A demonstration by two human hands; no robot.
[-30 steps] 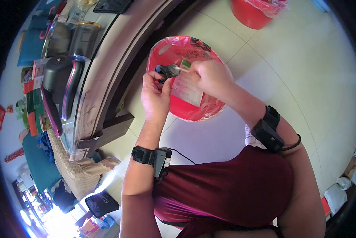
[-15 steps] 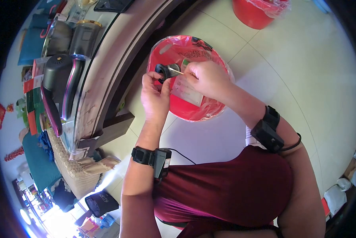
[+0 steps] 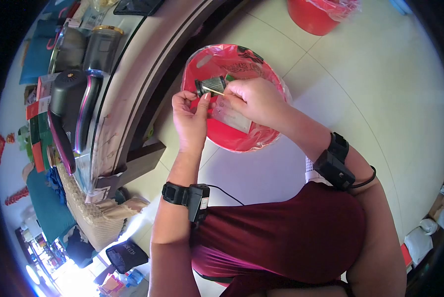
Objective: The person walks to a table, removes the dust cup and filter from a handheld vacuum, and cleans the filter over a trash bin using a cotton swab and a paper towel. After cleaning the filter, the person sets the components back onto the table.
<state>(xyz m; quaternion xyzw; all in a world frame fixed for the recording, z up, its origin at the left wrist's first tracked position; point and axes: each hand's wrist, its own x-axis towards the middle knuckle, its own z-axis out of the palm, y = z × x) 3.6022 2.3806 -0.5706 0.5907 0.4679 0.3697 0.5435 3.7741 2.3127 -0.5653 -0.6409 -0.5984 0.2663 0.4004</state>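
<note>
My left hand (image 3: 189, 119) pinches the pleated filter (image 3: 211, 85) over the red bin (image 3: 241, 141) to catch debris; right hand (image 3: 254, 99) fingers closed on a thin stick (image 3: 213, 91) picking at the pleats.

The small ribbed filter (image 3: 212, 85) is black and grey, and the thin stick (image 3: 216, 91) laid against it is pale tan. The bin (image 3: 241, 136) under them is red with a translucent pink liner, and the floor (image 3: 380, 89) is off-white tile. Both wrist straps (image 3: 182, 194) are black, the shirt (image 3: 281, 237) dark maroon.
</note>
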